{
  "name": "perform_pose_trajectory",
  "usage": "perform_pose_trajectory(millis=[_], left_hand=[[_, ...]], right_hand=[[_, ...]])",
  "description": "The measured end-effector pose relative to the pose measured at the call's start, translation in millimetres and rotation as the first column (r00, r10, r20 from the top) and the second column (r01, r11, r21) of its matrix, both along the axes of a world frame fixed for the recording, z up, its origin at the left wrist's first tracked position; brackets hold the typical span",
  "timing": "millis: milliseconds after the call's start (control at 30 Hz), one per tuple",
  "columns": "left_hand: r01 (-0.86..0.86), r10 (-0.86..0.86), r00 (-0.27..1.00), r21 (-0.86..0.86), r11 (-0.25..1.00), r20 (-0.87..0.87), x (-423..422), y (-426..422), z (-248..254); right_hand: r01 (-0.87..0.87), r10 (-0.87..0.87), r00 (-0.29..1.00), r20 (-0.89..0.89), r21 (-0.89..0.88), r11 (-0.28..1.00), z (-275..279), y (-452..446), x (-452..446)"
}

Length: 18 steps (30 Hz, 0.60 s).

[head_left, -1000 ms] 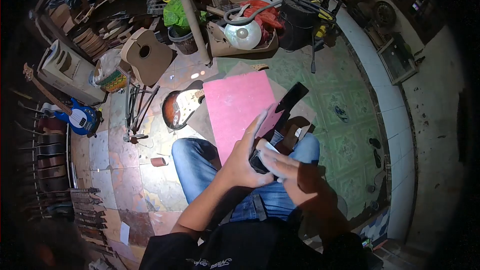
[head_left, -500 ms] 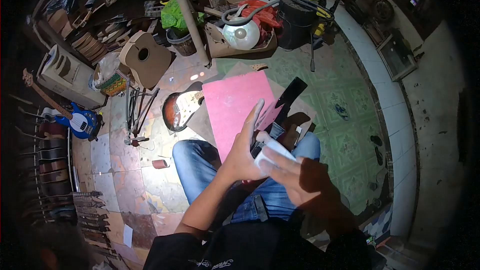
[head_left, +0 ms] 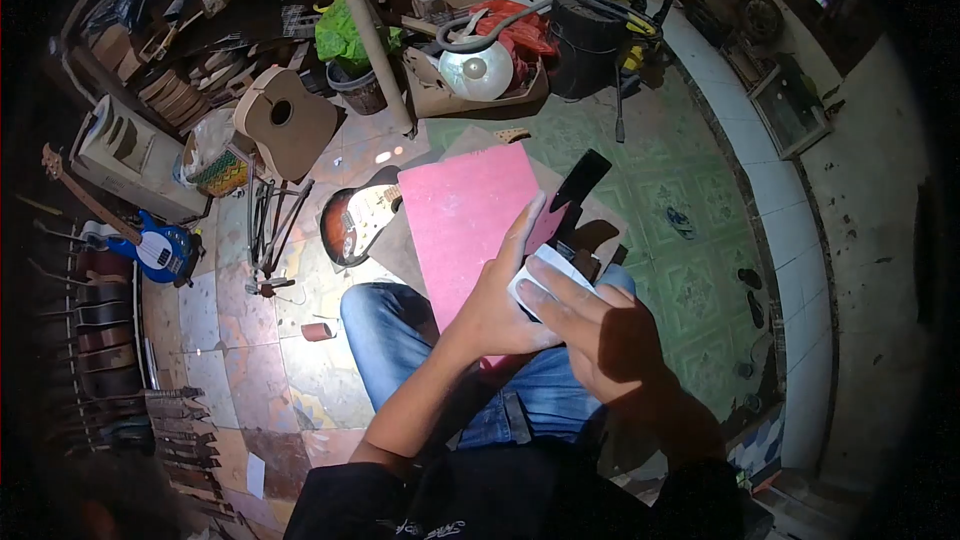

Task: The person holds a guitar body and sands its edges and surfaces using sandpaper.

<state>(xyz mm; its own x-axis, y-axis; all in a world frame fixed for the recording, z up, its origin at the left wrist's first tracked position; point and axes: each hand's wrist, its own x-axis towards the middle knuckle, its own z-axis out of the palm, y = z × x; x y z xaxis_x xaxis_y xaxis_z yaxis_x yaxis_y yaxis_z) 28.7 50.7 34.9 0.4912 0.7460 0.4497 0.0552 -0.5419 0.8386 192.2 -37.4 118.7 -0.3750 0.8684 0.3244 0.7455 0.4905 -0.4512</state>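
Left hand [head_left: 503,297] is closed around the lower part of a long black piece [head_left: 581,180]; one finger points up, away from me. Right hand [head_left: 603,328] has a white pad [head_left: 554,257], fingers flat over its top, pad on or right over the piece; exact contact is hidden, can't tell. Thumb on that side not visible either. Piece sits tilted above my lap, wide end to the far right.

Pink sheet [head_left: 470,225] just left of the piece, near edge by my legs. Sunburst guitar body [head_left: 347,228] on the floor left of the sheet, curled brown strip [head_left: 316,332] on the tiles nearer me. Far left: folded metal stand [head_left: 268,230], blue bass [head_left: 160,248], bare wooden guitar body [head_left: 290,118]. Right: sandal [head_left: 681,221] on green tiles [head_left: 690,285]. Far side: black bucket [head_left: 580,52].
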Motion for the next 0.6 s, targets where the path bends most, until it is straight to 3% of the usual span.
perform_pose_trajectory(millis=[67,100,133,200,233,300,333,367,467,500,533,567,600], left_hand=[[-0.041,0.047,0.999,0.229,0.973,-0.024,-2,1,3],[0.066,-0.052,0.995,-0.153,0.986,0.091,-3,-4,2],[0.206,-0.098,0.967,-0.495,0.844,0.235,-4,-7,2],[0.198,-0.083,0.974,-0.620,0.759,0.209,-1,-10,5],[0.107,-0.072,0.990,-0.325,0.940,0.118,2,-7,3],[0.045,-0.040,0.998,-0.094,0.995,0.058,2,-7,5],[0.007,-0.008,0.999,0.023,1.000,0.035,2,-8,5],[0.057,-0.044,0.995,-0.147,0.987,0.089,-1,-10,4],[0.147,-0.094,0.983,-0.370,0.917,0.157,-7,-13,5],[0.187,-0.126,0.978,-0.440,0.878,0.164,-7,-15,5],[0.190,-0.129,0.978,-0.446,0.875,0.162,-5,-17,3],[0.186,-0.129,0.977,-0.382,0.905,0.170,-3,-16,2],[0.181,-0.130,0.976,-0.310,0.933,0.177,-1,-15,3]], right_hand=[[-0.009,0.010,0.998,0.054,-0.019,1.000,9,-8,0],[-0.023,0.028,0.995,0.097,-0.052,0.998,8,-17,0],[-0.037,0.049,0.989,0.142,-0.086,0.996,9,-20,1],[-0.020,0.032,0.993,0.111,-0.110,0.994,9,-13,-1],[-0.002,0.002,1.000,0.004,-0.098,0.995,5,-5,-2],[-0.064,0.043,0.979,-0.199,-0.100,0.993,-8,7,5],[-0.065,0.044,0.978,-0.203,-0.098,0.993,-18,4,7],[-0.095,0.020,0.927,-0.374,-0.184,0.978,-29,-2,7],[-0.146,0.039,0.925,-0.377,-0.259,0.955,-56,-4,16],[-0.154,0.052,0.907,-0.418,-0.213,0.965,-49,0,13],[-0.159,0.066,0.886,-0.458,-0.167,0.973,-39,3,10],[-0.119,-0.057,0.879,-0.473,-0.335,0.935,-23,8,10],[-0.116,-0.060,0.878,-0.475,-0.331,0.937,-16,8,12]])
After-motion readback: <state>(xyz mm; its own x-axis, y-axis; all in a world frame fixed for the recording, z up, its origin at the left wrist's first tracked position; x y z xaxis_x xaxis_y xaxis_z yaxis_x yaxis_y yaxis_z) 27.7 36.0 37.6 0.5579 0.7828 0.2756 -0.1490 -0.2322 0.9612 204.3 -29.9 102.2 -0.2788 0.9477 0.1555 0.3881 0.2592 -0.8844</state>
